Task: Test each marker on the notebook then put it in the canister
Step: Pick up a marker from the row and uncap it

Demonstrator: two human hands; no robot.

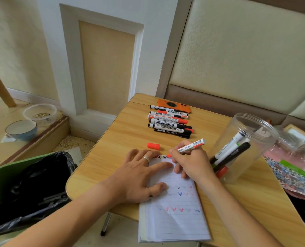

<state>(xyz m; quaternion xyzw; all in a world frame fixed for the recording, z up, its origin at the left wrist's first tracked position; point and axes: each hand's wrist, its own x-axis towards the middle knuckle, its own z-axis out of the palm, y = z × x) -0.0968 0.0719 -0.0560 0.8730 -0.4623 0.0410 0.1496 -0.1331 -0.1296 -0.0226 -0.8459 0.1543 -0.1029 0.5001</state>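
Head view: looking down over both forearms at a small wood-grain worktop (112, 148) with rounded corners
Step in hand: the right hand (191, 161) pinches an uncapped red marker (191, 146), white barrel with a barcode label, its tip touching the top edge of the notebook (175, 220)
Right grip: thumb and fingers curled round the marker barrel, pen-fashion
Left grip: the left hand (139, 177) lies flat with fingers spread, holding nothing, pressing the page down; a ring on one finger
Cap: the red cap (153, 146) lies alone on the worktop, just beyond the left hand
Done so far: rows of small red and blue ticks on the lined page; a few markers, black, green and red capped, lean inside the canister (244, 148)
Left to do: I'd judge well under half finished, since a pile of markers (169, 122) waits at the far end, resting partly against an orange phone (174, 105)
Canister: clear, rigid-looking plastic, round, open-topped, upright just right of the writing hand
Notebook: thin, soft, ruled paper overhanging the near edge
Nearby: a green bin (14, 177) with a black liner stands left of the worktop
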